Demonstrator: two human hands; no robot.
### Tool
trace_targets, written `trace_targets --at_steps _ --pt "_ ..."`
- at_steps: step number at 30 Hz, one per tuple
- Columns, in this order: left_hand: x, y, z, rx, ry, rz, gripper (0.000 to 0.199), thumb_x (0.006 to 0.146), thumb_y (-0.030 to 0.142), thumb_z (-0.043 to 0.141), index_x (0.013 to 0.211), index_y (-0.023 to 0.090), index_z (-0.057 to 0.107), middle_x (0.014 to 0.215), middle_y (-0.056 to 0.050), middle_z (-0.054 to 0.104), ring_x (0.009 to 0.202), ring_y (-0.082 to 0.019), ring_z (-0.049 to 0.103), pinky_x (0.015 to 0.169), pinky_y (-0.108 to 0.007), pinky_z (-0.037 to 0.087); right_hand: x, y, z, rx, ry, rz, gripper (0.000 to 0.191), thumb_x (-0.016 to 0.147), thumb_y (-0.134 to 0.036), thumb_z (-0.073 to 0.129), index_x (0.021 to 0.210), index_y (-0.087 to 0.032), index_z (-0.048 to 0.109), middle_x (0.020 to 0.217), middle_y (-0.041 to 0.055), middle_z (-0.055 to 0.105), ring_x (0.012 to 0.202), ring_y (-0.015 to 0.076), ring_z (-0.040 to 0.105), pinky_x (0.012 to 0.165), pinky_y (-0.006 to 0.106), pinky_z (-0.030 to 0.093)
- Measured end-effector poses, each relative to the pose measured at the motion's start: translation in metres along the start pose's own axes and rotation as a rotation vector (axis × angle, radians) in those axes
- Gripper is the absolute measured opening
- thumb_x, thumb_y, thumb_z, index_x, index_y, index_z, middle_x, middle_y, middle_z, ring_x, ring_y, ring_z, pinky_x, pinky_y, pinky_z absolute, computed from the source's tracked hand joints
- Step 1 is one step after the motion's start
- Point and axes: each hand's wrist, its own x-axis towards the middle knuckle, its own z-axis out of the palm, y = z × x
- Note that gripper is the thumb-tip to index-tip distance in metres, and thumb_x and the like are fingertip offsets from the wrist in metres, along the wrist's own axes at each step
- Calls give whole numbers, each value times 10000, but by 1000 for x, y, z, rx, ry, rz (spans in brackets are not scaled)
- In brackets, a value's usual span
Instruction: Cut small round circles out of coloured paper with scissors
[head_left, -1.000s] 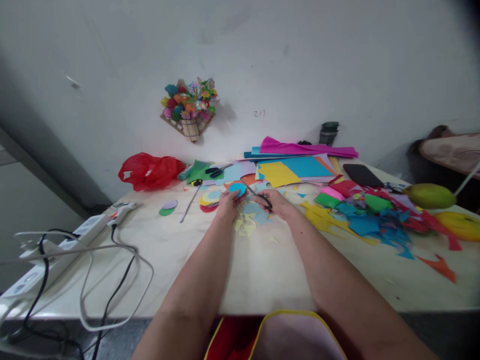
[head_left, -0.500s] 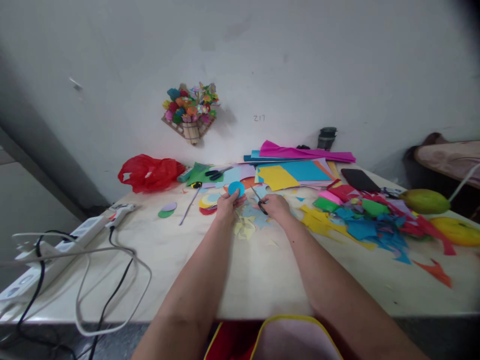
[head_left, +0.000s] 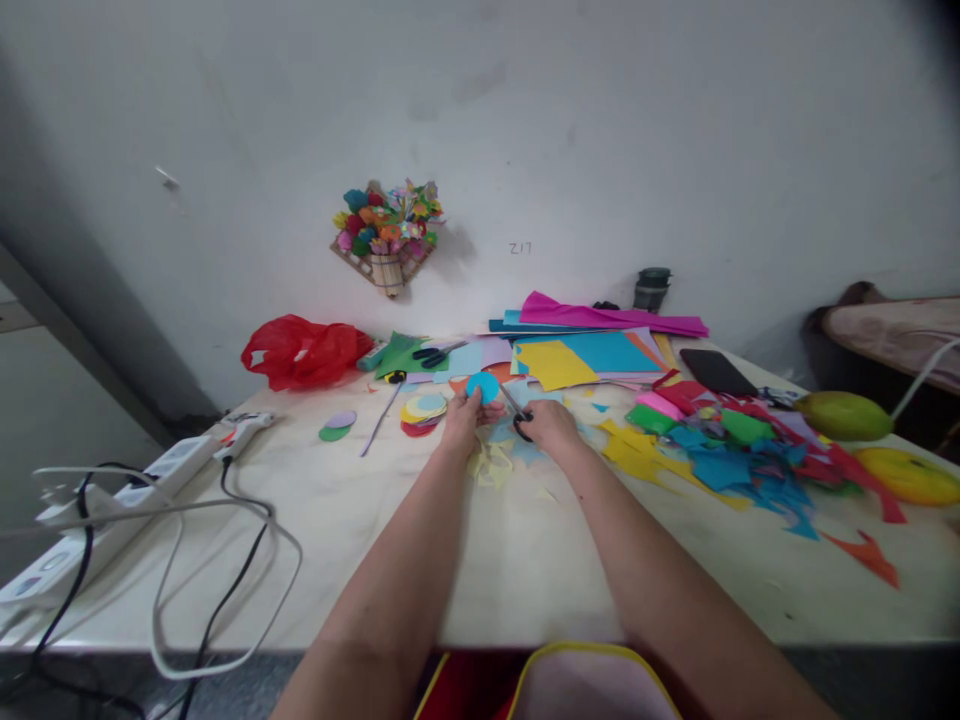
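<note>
Between the thumb and fingers of my left hand point(head_left: 466, 418) is a blue paper circle point(head_left: 484, 388), held up off the table. My right hand point(head_left: 551, 424) is closed round the black handles of a pair of scissors point(head_left: 512, 402), whose blades point up and left toward the circle's right edge. Left of my left hand lies a stack of cut paper circles point(head_left: 421, 408) in yellow, red and pale blue. Pale yellow paper scraps point(head_left: 491, 466) lie on the table below my hands.
Coloured paper sheets point(head_left: 559, 364) lie at the back, with a second pair of scissors point(head_left: 435, 355) left of them. Blue and other scraps point(head_left: 724, 465) are heaped at the right near a phone point(head_left: 718, 372) and a mango point(head_left: 844, 414). A power strip point(head_left: 112, 520) with cables stands left.
The blue circle and my left hand have shifted slightly right, nearer the scissors. The whole view has tilted a little, so most things sit slightly lower.
</note>
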Motion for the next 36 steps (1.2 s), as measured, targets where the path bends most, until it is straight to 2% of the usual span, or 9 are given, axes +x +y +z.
trace_targets --at_steps 3,7,14,17,20,23,25,30,36 --pt "0 0 -1 32 8 -6 353 823 491 767 878 178 614 695 -84 739 700 -245 753 615 -299 551 -1 -3 -1 -37 9 -13 236 834 -366 739 993 -218 831 1062 149 786 1024 291 712 769 311 481" --pt "0 1 -1 61 10 -20 351 812 489 778 787 176 620 655 -86 725 641 -232 735 561 -275 523 -4 -7 -5 -61 8 -9 265 817 -323 741 1023 -184 831 1129 175 751 1008 287 713 736 298 482" --pt "-1 -1 -1 41 30 -32 345 808 473 785 778 167 629 705 -101 737 728 -260 757 601 -295 540 1 -1 1 75 -1 -13 191 837 -207 675 950 -232 827 1051 99 800 984 251 715 704 271 464" --pt "0 -1 -1 60 34 -30 334 812 467 780 762 171 634 672 -93 726 720 -257 752 597 -291 536 5 1 5 234 36 31 164 855 -209 642 867 -237 803 959 70 805 918 219 717 668 248 467" --pt "0 -2 -2 81 34 -27 349 794 477 795 729 171 642 611 -77 699 653 -238 726 580 -282 519 7 0 5 584 40 71 177 869 -220 595 786 -204 751 753 38 750 696 157 677 582 215 461" --pt "1 -2 -4 95 28 -11 363 766 479 816 695 166 648 578 -56 680 550 -190 667 557 -269 497 5 -4 3 949 17 100 143 850 -248 604 793 -174 713 673 15 696 540 110 587 457 185 398" --pt "0 -2 -4 100 24 2 370 747 477 829 669 165 647 572 -45 675 515 -167 634 550 -265 490 3 -8 1 1087 5 132 83 801 -231 655 818 -164 699 659 10 684 507 99 558 390 173 339" --pt "-3 1 -1 91 24 -5 381 704 469 856 625 164 642 548 -36 656 503 -156 618 537 -256 479 1 -12 0 1200 0 195 103 742 -95 674 826 -154 676 593 -10 654 481 96 561 343 162 316" --pt "-3 1 1 74 13 -12 405 666 495 869 643 155 650 588 -40 673 514 -154 619 556 -273 502 3 -13 2 1223 -15 192 129 707 -52 697 785 -152 676 583 -7 657 471 96 568 351 167 323"
